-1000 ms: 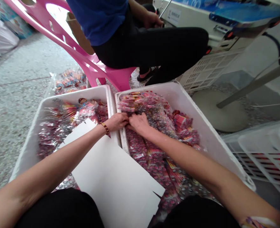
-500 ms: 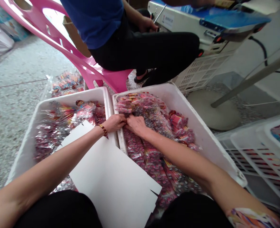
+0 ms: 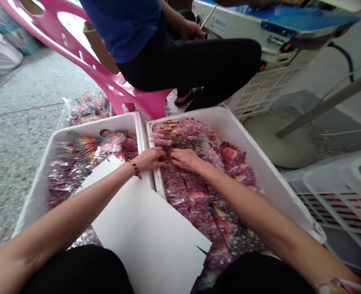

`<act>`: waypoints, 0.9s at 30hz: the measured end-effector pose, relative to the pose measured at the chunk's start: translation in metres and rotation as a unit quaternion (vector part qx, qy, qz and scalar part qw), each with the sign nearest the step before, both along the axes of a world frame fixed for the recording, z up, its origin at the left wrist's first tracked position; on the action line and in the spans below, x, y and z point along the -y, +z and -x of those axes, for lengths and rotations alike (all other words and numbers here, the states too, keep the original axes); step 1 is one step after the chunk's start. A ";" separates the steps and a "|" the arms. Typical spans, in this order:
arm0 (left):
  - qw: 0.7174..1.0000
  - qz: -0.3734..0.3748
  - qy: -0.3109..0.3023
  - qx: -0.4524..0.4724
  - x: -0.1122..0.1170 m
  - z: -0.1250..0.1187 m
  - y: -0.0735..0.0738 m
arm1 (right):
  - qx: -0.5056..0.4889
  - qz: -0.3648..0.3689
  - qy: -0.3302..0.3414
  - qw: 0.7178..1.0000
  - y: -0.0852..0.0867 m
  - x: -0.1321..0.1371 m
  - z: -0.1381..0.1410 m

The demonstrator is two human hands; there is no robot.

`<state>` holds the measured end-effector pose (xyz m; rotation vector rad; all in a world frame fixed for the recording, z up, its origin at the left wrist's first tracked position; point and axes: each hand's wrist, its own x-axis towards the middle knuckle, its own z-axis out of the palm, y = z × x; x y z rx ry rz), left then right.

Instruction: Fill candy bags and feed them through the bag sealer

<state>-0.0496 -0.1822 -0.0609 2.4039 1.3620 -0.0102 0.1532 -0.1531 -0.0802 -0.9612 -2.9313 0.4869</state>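
The left hand (image 3: 152, 158) is at the inner edges where two white bins meet, and its fingers are bent over the left edge of the right bin (image 3: 241, 141). The right hand (image 3: 186, 159) is just beside it, with curled fingers touching the shiny pink packets (image 3: 195, 196). I cannot tell whether either hand grips a packet, because the fingertips are partly hidden. The fingertips of both hands are near each other, with a small gap between.

The pink packets lie in many layers in the right bin, and at its far end they form a higher heap. The left bin (image 3: 42, 183) contains similar packets (image 3: 67, 171). A white card sheet (image 3: 150, 228) lies across the near part of both bins, partly under the left forearm. At the far side, another person (image 3: 131, 36) sits on a pink chair (image 3: 152, 100).
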 end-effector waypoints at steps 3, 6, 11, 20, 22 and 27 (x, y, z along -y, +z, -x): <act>1.000 -0.015 0.000 -0.013 0.000 -0.002 -0.001 | -0.006 -0.003 -0.019 1.000 -0.001 0.000 -0.001; 0.999 -0.033 -0.007 -0.006 -0.002 0.000 -0.006 | -0.006 0.003 -0.039 0.999 -0.001 0.002 -0.001; 0.999 -0.048 -0.012 -0.002 -0.003 0.003 -0.014 | -0.021 0.044 -0.029 0.998 0.004 0.001 -0.002; 0.999 -0.034 -0.011 -0.012 -0.002 0.001 -0.010 | 0.049 -0.016 -0.069 0.996 0.004 0.014 0.016; 0.999 -0.039 -0.013 -0.008 -0.002 0.002 -0.012 | 0.054 -0.015 -0.072 0.996 0.004 0.014 0.016; 0.999 -0.034 -0.016 -0.010 -0.002 0.002 -0.011 | 0.052 0.009 -0.064 0.997 0.007 0.014 0.015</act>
